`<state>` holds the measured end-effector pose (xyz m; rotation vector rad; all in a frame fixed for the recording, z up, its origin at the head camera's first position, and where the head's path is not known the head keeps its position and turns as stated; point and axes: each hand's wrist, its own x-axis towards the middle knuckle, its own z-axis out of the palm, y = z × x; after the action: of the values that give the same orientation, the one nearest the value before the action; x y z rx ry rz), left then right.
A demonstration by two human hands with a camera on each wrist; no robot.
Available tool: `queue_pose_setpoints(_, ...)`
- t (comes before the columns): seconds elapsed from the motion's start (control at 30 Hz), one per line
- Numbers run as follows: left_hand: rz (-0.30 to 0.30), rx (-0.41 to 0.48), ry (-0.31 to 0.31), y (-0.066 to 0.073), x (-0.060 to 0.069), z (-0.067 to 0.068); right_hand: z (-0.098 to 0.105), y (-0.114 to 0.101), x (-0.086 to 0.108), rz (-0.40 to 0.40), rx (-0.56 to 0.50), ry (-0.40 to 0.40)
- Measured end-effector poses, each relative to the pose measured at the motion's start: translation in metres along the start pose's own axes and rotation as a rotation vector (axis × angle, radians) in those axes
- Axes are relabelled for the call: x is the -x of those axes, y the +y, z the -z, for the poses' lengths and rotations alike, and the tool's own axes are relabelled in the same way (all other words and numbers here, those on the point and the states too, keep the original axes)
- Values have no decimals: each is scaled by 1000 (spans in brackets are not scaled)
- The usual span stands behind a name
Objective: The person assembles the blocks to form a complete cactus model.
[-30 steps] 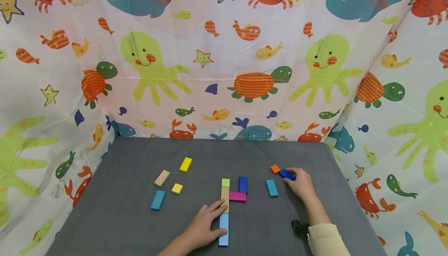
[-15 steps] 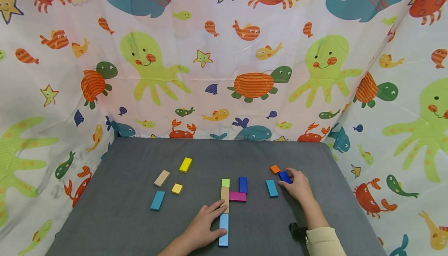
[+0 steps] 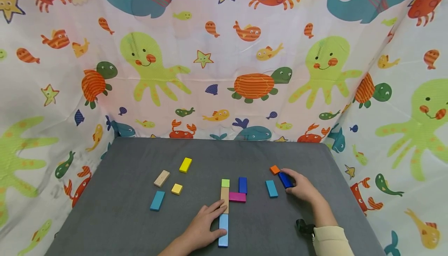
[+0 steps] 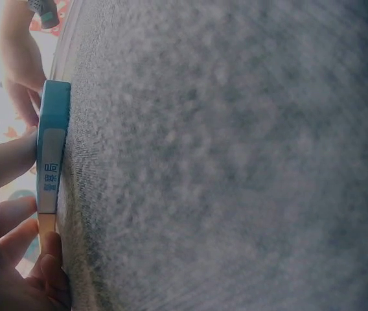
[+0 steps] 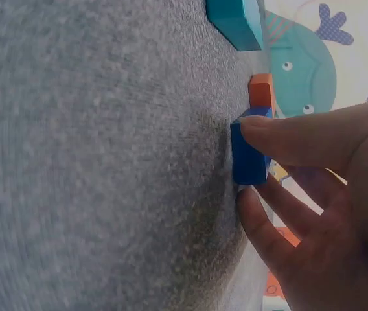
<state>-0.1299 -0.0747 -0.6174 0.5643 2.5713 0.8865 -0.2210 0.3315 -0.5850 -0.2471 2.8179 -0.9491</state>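
On one grey table (image 3: 115,221), twelve blocks (image 3: 237,197) are being held. The left hand (image 3: 204,227), fingers apart, is being rested on one light blue block (image 3: 223,225) and one tan block (image 3: 225,193). By the right hand (image 3: 307,190), one of two dark blue blocks (image 3: 285,180) is being pinched, beside one orange block (image 3: 274,169). On the light blue block, small unreadable characters (image 4: 50,176) are being shown.

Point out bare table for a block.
Free: back strip between long yellow block and orange block; front left, between left teal block and left hand; front, between light-blue block and black camera.
Crowded: around right hand, with navy block, orange block and right teal block close; also tan block, under left hand.
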Motion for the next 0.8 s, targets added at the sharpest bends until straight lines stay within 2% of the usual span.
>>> queue_pose_setpoints(0.43,8,4,-2,2,0,1,2,0,-2,-45,47,48)
queue_pose_setpoints(0.6,1,8,-3,1,-1,1,3,-1,-1,-36,64,74)
queue_pose_setpoints(0.8,-3,6,-2,0,-1,1,5,-6,1,-47,21,107)
